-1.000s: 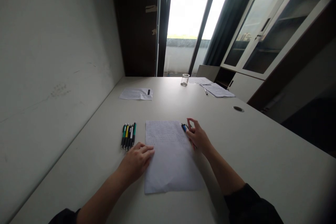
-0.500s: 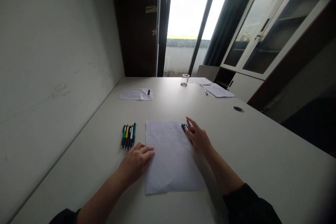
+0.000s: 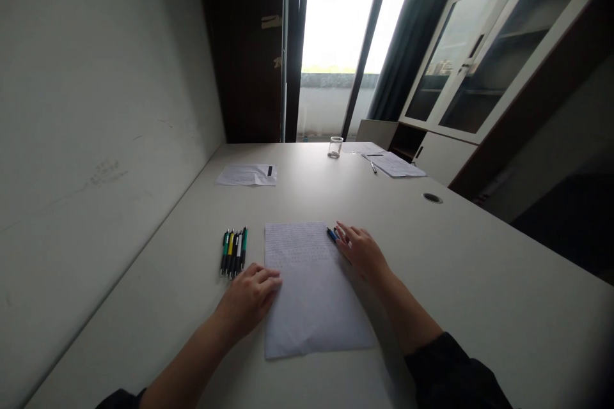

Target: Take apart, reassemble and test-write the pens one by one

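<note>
A sheet of paper [image 3: 311, 307] with handwriting on its upper part lies in front of me. My left hand [image 3: 252, 291] rests flat at its left edge, fingers stretched onto the paper and holding nothing. Just left of that hand, several click pens [image 3: 233, 252] in green, yellow, black and white lie side by side. Along the sheet's upper right edge is a blue pen [image 3: 331, 234], partly covered by my right hand [image 3: 361, 250]. That hand is low over the table with its fingers spread; what lies beneath the palm is hidden.
Farther back are a loose sheet [image 3: 247, 174] on the left and a clear glass [image 3: 335, 147]. More papers [image 3: 396, 165] and a pen [image 3: 373, 167] lie at the back right. A round cable hole [image 3: 432, 198] is near the right edge; a wall [image 3: 110, 140] borders the left.
The red pen seen in my right hand is no longer visible, and the fingers have loosened and spread, lower beside the blue pen. My left hand stays on the paper.
</note>
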The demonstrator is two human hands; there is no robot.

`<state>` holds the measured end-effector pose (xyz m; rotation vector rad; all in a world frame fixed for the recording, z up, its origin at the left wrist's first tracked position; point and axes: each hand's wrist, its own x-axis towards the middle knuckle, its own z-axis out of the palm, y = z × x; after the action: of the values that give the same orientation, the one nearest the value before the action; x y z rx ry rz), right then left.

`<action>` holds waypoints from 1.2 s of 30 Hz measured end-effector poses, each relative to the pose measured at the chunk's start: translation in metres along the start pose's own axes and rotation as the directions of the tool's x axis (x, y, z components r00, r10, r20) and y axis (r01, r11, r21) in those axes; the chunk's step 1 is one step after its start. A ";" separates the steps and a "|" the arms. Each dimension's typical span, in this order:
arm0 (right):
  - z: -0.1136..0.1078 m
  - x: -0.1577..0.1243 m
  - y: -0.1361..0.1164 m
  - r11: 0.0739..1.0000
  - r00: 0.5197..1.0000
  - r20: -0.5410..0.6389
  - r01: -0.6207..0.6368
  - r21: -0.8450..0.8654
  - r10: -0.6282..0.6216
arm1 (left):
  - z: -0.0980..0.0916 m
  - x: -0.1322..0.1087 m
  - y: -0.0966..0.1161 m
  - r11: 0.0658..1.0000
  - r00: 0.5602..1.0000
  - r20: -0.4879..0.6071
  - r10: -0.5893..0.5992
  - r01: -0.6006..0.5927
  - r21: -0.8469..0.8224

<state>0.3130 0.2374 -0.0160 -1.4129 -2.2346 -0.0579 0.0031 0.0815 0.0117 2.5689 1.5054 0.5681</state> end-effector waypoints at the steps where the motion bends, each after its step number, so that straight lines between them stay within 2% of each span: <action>1: -0.001 0.000 0.000 1.000 1.000 -0.011 -0.001 0.012 0.001 | 0.000 0.000 0.000 1.000 1.000 -0.004 0.003 -0.003 -0.003; 7: -0.010 0.000 -0.003 0.978 0.989 -0.088 -0.098 0.183 0.116 | 0.000 0.000 0.000 1.000 1.000 -0.006 0.000 0.000 -0.001; 14: -0.012 0.000 -0.005 0.975 0.987 -0.051 -0.142 0.172 0.152 | -0.001 0.000 0.000 1.000 1.000 -0.011 0.003 -0.003 -0.001; 19: -0.015 0.001 -0.007 0.980 0.987 -0.091 -0.120 0.159 0.135 | 0.000 0.000 0.000 1.000 1.000 -0.013 0.006 -0.007 -0.010; 22: -0.018 0.001 -0.008 0.970 0.979 -0.117 -0.144 0.197 0.169 | 0.001 -0.001 -0.002 1.000 1.000 -0.017 0.013 -0.014 -0.017; 26: -0.021 0.000 -0.013 0.966 0.969 -0.163 -0.150 0.209 0.185 | -0.001 0.000 -0.006 0.999 0.998 -0.064 0.016 -0.019 -0.043; 28: -0.023 0.000 -0.015 0.971 0.969 -0.182 -0.133 0.199 0.170 | -0.006 0.000 -0.012 0.999 0.995 -0.097 -0.016 0.013 -0.034; 31: -0.026 0.000 -0.019 0.970 0.957 -0.222 -0.141 0.198 0.185 | -0.016 -0.001 -0.027 0.990 0.974 -0.186 -0.127 0.135 0.032; 34: -0.028 0.000 -0.021 0.964 0.944 -0.256 -0.152 0.219 0.207 | -0.026 -0.006 -0.050 0.942 0.915 -0.298 -0.273 0.316 0.109; 36: -0.030 -0.001 -0.023 0.962 0.941 -0.262 -0.157 0.225 0.215 | -0.029 -0.012 -0.068 0.897 0.879 -0.327 -0.346 0.412 0.159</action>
<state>0.3051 0.2179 0.0147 -1.4016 -1.8113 0.0274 -0.0680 0.1027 0.0161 2.3023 2.2267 0.7868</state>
